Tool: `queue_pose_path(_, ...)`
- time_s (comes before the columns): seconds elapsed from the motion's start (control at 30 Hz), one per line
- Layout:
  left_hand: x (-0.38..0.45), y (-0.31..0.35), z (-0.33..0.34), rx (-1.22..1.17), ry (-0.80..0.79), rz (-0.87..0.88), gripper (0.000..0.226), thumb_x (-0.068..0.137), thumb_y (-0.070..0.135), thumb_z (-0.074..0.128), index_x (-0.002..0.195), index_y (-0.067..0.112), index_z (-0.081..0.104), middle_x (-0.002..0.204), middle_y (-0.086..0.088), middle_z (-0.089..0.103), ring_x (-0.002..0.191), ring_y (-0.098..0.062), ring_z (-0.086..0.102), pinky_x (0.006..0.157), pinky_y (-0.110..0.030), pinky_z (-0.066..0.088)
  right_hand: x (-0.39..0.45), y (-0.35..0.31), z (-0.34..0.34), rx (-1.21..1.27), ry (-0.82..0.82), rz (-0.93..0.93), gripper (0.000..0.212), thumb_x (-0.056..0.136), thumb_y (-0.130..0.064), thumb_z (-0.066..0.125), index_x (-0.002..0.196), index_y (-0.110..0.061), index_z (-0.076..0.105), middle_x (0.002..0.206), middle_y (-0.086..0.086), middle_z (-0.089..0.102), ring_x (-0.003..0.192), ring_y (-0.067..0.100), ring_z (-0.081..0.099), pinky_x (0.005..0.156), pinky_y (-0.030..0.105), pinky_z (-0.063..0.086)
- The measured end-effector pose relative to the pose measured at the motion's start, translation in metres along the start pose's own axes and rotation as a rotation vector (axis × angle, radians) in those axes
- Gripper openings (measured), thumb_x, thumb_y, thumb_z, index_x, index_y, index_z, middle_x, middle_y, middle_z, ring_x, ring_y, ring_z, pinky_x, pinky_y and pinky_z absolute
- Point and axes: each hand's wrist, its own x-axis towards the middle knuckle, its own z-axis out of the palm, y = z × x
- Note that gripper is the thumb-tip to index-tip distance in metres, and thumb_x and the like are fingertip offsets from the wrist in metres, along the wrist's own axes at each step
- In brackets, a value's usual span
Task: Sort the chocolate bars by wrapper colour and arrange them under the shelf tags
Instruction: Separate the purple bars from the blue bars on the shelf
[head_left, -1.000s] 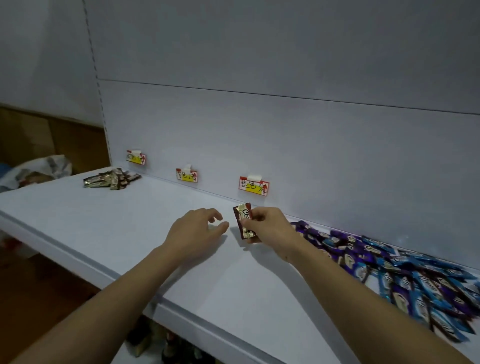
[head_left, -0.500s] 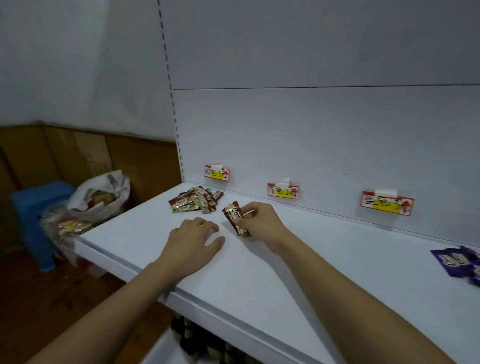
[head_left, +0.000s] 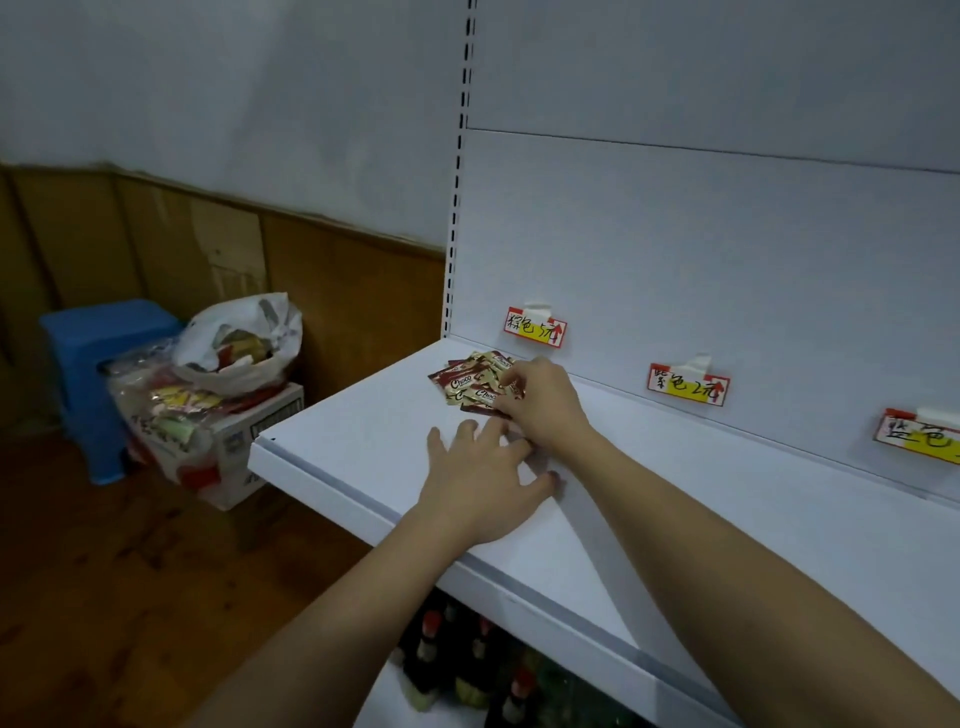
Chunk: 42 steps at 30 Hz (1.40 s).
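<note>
The pile of brown chocolate bars lies at the back of the white shelf, just under the brown tag. The right hand is on the pile's near right edge, fingers curled on one bar there. The left hand rests flat and open, nearer the front.

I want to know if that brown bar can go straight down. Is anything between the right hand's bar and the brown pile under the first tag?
Nothing visible is in the way. The right hand is already at the brown pile below the first tag. The left hand rests flat on the shelf, short of the pile.
</note>
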Motion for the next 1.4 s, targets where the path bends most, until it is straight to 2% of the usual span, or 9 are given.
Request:
queue_pose_path(0.13, -0.003, 0.002, -0.004, -0.006, -0.024, -0.016, 0.056, 0.089, 0.072, 0.024, 0.133, 0.044, 0.044, 0.151, 0.001, 0.030, 0.140, -0.026, 0.023, 0.110, -0.065, 0.010, -0.018, 0.006, -0.021, 0.015, 0.014, 0.006, 0.022, 0.094, -0.027, 0.059, 0.106, -0.011, 0.068, 0.109, 0.008, 0.061, 0.098, 0.023, 0.058, 0.079, 0.030, 0.043)
queue_pose_path(0.3, -0.005, 0.016, -0.020, 0.074, -0.079, -0.036, 0.061, 0.090, 0.070, 0.024, 0.143, 0.041, 0.035, 0.155, -0.001, 0.028, 0.142, -0.028, 0.023, 0.111, -0.064, 0.013, -0.065, 0.036, -0.070, -0.012, -0.123, 0.054, 0.026, 0.097, -0.032, 0.051, 0.112, -0.018, 0.066, 0.112, 0.000, 0.066, 0.099, 0.016, 0.058, 0.083, 0.031, 0.046)
queue_pose_path(0.5, -0.009, 0.099, -0.013, -0.053, -0.028, 0.075, 0.063, 0.087, 0.070, 0.024, 0.141, 0.040, 0.037, 0.147, 0.002, 0.039, 0.136, -0.025, 0.030, 0.108, -0.054, 0.021, -0.135, 0.087, -0.135, -0.073, -0.207, 0.168, 0.031, 0.097, -0.043, 0.046, 0.118, -0.027, 0.062, 0.117, -0.007, 0.062, 0.101, 0.014, 0.057, 0.083, 0.029, 0.046)
queue_pose_path(0.73, -0.005, 0.221, 0.006, -0.156, -0.098, 0.192, 0.055, 0.086, 0.067, 0.032, 0.134, 0.042, 0.046, 0.137, 0.003, 0.048, 0.126, -0.022, 0.041, 0.097, -0.046, 0.032, -0.214, 0.160, -0.216, -0.135, -0.142, 0.292, 0.024, 0.097, -0.038, 0.048, 0.111, -0.027, 0.065, 0.109, -0.007, 0.064, 0.091, 0.009, 0.059, 0.081, 0.028, 0.051)
queue_pose_path(0.97, 0.002, 0.348, 0.031, -0.346, -0.140, 0.285, 0.039, 0.089, 0.051, 0.046, 0.125, 0.039, 0.055, 0.130, 0.008, 0.056, 0.117, -0.015, 0.052, 0.097, -0.039, 0.041, -0.280, 0.242, -0.281, -0.109, 0.034, 0.385, 0.015, 0.095, -0.027, 0.053, 0.100, -0.026, 0.067, 0.096, -0.013, 0.066, 0.090, 0.008, 0.060, 0.077, 0.024, 0.049)
queue_pose_path(1.13, 0.035, 0.426, 0.045, -0.460, -0.124, 0.266, 0.032, 0.091, 0.033, 0.057, 0.123, 0.030, 0.059, 0.122, 0.004, 0.060, 0.107, -0.016, 0.057, 0.090, -0.033, 0.048, -0.290, 0.306, -0.324, -0.079, 0.193, 0.462, 0.012, 0.090, -0.014, 0.060, 0.093, -0.020, 0.069, 0.088, -0.005, 0.069, 0.080, 0.012, 0.061, 0.071, 0.025, 0.048)
queue_pose_path(1.23, 0.057, 0.451, 0.053, -0.452, -0.131, 0.189, 0.034, 0.091, 0.026, 0.060, 0.124, 0.019, 0.060, 0.124, -0.003, 0.060, 0.110, -0.022, 0.057, 0.092, -0.032, 0.047, -0.280, 0.335, -0.344, -0.126, 0.110, 0.452, 0.011, 0.091, -0.016, 0.062, 0.097, -0.019, 0.070, 0.090, -0.002, 0.067, 0.081, 0.013, 0.061, 0.069, 0.024, 0.046)
queue_pose_path(1.33, 0.068, 0.459, 0.064, -0.441, -0.206, 0.144, 0.020, 0.090, 0.036, 0.063, 0.090, 0.016, 0.060, 0.102, -0.008, 0.058, 0.095, -0.023, 0.055, 0.083, -0.029, 0.042, -0.272, 0.351, -0.364, -0.134, -0.072, 0.421, 0.012, 0.092, -0.015, 0.062, 0.098, -0.020, 0.072, 0.091, -0.006, 0.067, 0.084, 0.008, 0.062, 0.074, 0.021, 0.048)
queue_pose_path(1.4, 0.071, 0.458, 0.071, -0.426, -0.235, 0.150, 0.027, 0.089, 0.040, 0.064, 0.078, 0.017, 0.058, 0.094, -0.005, 0.058, 0.089, -0.021, 0.055, 0.077, -0.030, 0.042, -0.274, 0.358, -0.372, -0.106, -0.100, 0.384, 0.011, 0.092, -0.018, 0.064, 0.096, -0.023, 0.073, 0.091, -0.009, 0.069, 0.083, 0.005, 0.063, 0.074, 0.020, 0.051)
